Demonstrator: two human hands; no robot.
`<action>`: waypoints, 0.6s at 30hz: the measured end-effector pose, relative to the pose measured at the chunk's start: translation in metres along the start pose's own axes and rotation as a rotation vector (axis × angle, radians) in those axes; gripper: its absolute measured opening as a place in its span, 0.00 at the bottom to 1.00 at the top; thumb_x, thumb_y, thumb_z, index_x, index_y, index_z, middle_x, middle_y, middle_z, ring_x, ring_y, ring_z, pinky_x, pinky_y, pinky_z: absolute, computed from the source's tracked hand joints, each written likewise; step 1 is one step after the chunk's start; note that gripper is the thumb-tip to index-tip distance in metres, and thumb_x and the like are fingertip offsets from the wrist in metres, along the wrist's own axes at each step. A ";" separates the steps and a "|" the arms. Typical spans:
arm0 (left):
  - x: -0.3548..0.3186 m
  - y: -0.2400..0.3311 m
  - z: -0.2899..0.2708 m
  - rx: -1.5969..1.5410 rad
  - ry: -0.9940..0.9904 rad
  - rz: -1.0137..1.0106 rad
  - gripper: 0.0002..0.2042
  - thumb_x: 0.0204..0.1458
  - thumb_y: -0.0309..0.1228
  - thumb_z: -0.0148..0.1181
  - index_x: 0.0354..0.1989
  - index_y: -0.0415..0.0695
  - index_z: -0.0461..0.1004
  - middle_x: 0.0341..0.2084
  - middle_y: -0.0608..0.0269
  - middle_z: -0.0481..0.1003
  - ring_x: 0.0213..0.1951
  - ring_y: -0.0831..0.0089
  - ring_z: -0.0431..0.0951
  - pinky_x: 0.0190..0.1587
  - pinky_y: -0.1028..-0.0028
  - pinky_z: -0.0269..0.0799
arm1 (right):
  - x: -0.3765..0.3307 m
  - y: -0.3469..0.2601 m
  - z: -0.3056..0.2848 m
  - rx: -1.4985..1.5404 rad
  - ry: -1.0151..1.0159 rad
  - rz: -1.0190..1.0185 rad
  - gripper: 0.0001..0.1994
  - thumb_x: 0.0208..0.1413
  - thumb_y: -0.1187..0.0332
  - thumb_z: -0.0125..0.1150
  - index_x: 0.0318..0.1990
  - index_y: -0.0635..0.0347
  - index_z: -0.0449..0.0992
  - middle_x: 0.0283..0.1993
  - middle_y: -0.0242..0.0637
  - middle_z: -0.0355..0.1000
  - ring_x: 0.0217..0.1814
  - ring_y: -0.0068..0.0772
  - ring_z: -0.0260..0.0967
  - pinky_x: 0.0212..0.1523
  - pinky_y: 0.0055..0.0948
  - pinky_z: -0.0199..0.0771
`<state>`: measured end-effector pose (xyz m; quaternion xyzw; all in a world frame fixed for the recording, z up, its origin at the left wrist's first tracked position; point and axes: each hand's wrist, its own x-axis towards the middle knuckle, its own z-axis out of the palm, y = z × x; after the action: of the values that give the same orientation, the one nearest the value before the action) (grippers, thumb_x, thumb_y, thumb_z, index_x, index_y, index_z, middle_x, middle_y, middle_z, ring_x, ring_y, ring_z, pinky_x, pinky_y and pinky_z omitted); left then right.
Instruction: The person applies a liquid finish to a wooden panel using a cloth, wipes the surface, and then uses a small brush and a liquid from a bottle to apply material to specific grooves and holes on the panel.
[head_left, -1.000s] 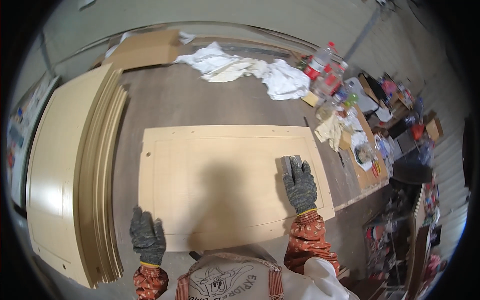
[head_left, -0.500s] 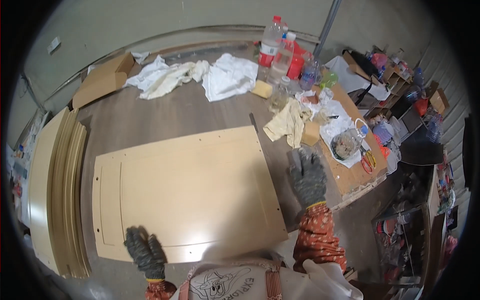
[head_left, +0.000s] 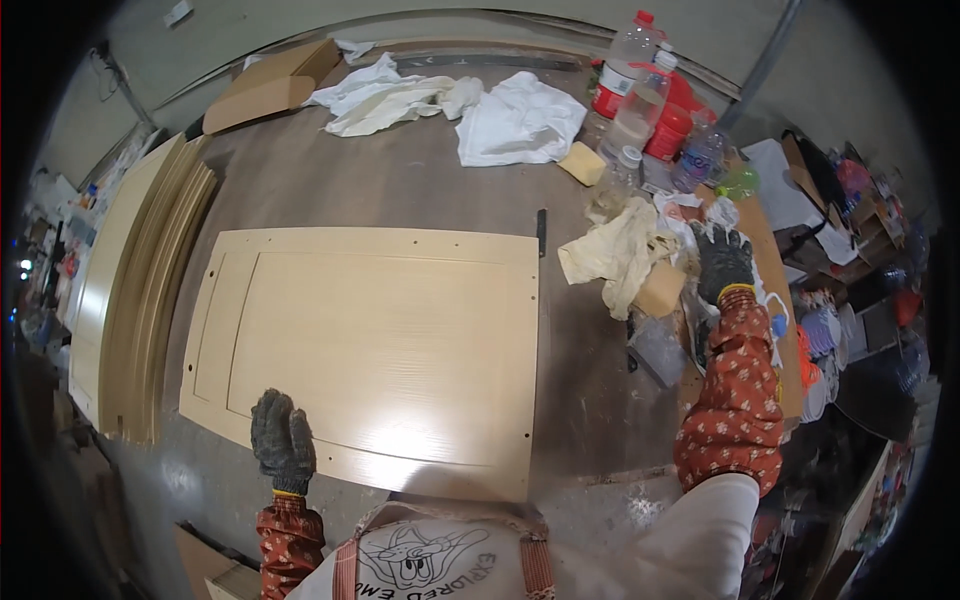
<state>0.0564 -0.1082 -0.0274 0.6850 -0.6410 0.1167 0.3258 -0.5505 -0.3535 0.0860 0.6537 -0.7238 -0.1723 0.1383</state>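
Note:
A pale wood-coloured panel (head_left: 380,330) with grooved lines and small holes along its edges lies flat on the brown table (head_left: 400,190). My left hand (head_left: 283,437), in a dark grey knitted glove, rests on its near left part with fingers stretched out, holding nothing. My right hand (head_left: 722,258), gloved alike, reaches over the cluttered right side, its fingers apart above crumpled white wrapping (head_left: 722,212). Beside it lie a cream cloth (head_left: 622,250), a yellow sponge (head_left: 661,290) and a greyish translucent block (head_left: 657,350). What lies under my right palm is hidden.
Several similar panels (head_left: 125,290) stand stacked at the left. White rags (head_left: 520,120) and a cardboard piece (head_left: 270,85) lie along the back. Bottles (head_left: 640,105) and a red container (head_left: 668,132) stand at the back right. A dark strip (head_left: 542,233) lies by the panel's far right corner.
My right hand has moved right and farther off, from beside the panel to the clutter, uncovering the greyish block. My left hand stays on the panel. The view has shifted.

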 end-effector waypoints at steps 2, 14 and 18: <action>0.002 0.003 -0.005 0.003 -0.022 -0.020 0.12 0.52 0.30 0.58 0.43 0.38 0.74 0.44 0.49 0.75 0.49 0.51 0.73 0.57 0.56 0.63 | 0.009 0.003 -0.007 0.060 -0.175 -0.034 0.41 0.41 0.66 0.62 0.67 0.43 0.52 0.64 0.47 0.58 0.66 0.54 0.53 0.63 0.56 0.52; 0.008 0.013 -0.005 0.068 -0.055 -0.007 0.14 0.51 0.28 0.58 0.46 0.37 0.73 0.46 0.47 0.74 0.50 0.50 0.72 0.57 0.55 0.63 | -0.020 0.005 -0.051 -0.042 0.146 -0.119 0.33 0.34 0.68 0.61 0.57 0.55 0.67 0.45 0.48 0.69 0.48 0.54 0.66 0.50 0.47 0.65; 0.014 0.046 0.009 -0.653 -0.101 -0.073 0.29 0.49 0.18 0.58 0.61 0.38 0.58 0.55 0.46 0.66 0.58 0.57 0.68 0.60 0.63 0.65 | -0.073 -0.049 -0.082 0.247 0.539 -0.484 0.30 0.36 0.65 0.61 0.54 0.56 0.70 0.45 0.48 0.69 0.49 0.52 0.65 0.50 0.43 0.66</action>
<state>0.0124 -0.1231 -0.0121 0.5718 -0.6350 -0.1409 0.5000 -0.4643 -0.2912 0.1408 0.8392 -0.5016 0.0668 0.1990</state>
